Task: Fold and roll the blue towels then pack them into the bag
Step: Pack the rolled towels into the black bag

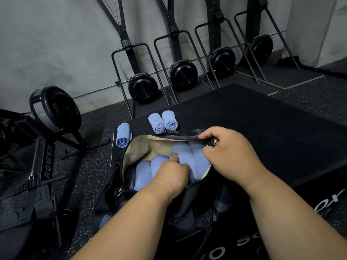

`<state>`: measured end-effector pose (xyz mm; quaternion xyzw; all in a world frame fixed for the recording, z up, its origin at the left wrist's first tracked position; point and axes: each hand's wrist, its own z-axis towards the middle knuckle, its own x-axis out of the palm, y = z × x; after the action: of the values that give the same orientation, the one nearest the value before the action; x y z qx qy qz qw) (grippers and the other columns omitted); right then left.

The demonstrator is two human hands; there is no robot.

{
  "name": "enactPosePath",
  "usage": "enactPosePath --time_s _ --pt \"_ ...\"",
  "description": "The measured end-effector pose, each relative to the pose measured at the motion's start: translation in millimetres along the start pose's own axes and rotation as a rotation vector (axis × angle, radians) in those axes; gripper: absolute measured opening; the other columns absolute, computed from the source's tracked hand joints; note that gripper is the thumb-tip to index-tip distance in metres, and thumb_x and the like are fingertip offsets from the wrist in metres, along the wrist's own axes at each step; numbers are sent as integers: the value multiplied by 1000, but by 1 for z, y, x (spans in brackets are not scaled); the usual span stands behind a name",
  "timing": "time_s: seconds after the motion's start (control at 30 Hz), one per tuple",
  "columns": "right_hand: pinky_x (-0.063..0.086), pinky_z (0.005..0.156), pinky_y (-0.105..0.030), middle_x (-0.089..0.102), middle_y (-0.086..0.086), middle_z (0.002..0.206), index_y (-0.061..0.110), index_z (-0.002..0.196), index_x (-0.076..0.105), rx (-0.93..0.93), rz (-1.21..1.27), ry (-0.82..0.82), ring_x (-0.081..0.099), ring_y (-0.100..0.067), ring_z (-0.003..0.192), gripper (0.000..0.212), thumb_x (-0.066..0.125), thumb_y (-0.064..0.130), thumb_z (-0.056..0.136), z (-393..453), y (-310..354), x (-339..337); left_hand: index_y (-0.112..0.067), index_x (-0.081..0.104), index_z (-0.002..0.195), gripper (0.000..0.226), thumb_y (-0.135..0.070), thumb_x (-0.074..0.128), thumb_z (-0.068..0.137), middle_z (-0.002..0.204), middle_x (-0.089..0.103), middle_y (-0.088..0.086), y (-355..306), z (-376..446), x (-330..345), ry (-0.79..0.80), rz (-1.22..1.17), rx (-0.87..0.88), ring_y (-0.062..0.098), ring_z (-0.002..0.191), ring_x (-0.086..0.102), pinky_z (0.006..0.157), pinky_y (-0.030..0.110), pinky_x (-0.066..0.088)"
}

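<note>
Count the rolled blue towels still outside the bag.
3: one beside the bag's far-left corner, two side by side beyond its rim. Others may be hidden.

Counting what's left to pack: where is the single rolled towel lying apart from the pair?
In the head view, the single rolled towel lies left of the bag, beside its open mouth.

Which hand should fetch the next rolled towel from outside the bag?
Probably the left hand: it only pokes at towels inside the bag, and the single roll lies on its side. The right hand grips the bag's rim, holding it open.
</note>
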<state>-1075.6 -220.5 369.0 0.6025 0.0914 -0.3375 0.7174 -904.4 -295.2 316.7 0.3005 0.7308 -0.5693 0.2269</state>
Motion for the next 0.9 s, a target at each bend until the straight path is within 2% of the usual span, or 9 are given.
enactPosePath --time_s 0.1,0.17,0.2,0.23,0.3,0.4,0.57,0.73,0.9 --pt "38 65 -20 55 39 63 39 102 73 -4 -17 6 54 0 66 33 64 17 80 0 1 3 -8 60 93 40 -41 51 73 91 63 20 -2 -5 -4 -1 63 14 20 68 48 55 32 46" --pt "40 66 -21 56 38 65 40 102 72 0 -27 7 55 -1 68 33 64 18 79 0 2 4 -18 59 94 25 -40 54 84 109 61 17 -19 -28 -17 -29 179 59 26 88 57 73 35 49" --pt "41 66 -21 57 38 66 40 103 72 3 -29 7 56 -1 68 32 64 20 79 0 2 4 -22 61 106 25 -41 54 91 122 57 13 -23 -36 -23 -29 242 95 29 105 57 86 34 48" --pt "41 67 -22 56 39 67 40 103 72 4 -31 5 56 -1 69 32 64 20 80 0 2 4 -25 59 126 37 -43 54 95 133 52 9 -26 -43 -28 -40 292 131 31 121 53 97 34 43" --pt "40 67 -21 54 41 65 39 104 72 -1 -33 -4 54 -1 68 30 63 22 81 0 4 4 -26 45 150 58 -48 53 97 145 45 6 -26 -52 -36 -90 358 188 30 133 49 106 35 38" --pt "39 65 -21 54 40 64 39 101 72 -7 -33 -19 53 0 65 25 63 24 83 -1 7 5 -28 47 149 58 -51 54 97 141 47 4 -22 -56 -38 -152 411 269 28 130 50 107 36 39" --pt "41 65 -23 60 34 68 39 97 71 9 -34 -32 58 -1 67 19 63 28 84 -1 9 8 -34 45 152 54 -52 48 101 145 50 4 -15 -52 -31 -34 484 302 25 136 45 109 33 37" --pt "39 61 -22 60 27 64 38 95 72 5 8 -35 56 -2 63 17 64 28 85 -2 8 5 -32 61 135 44 -53 52 97 131 57 -2 -23 -52 -51 -277 525 466 23 122 54 106 34 41" --pt "43 61 -27 54 15 55 37 94 72 7 107 -94 52 -8 58 15 65 25 88 1 5 8 -33 69 116 30 -47 57 93 101 70 -14 -44 -27 -93 -417 429 506 18 100 66 86 33 53"
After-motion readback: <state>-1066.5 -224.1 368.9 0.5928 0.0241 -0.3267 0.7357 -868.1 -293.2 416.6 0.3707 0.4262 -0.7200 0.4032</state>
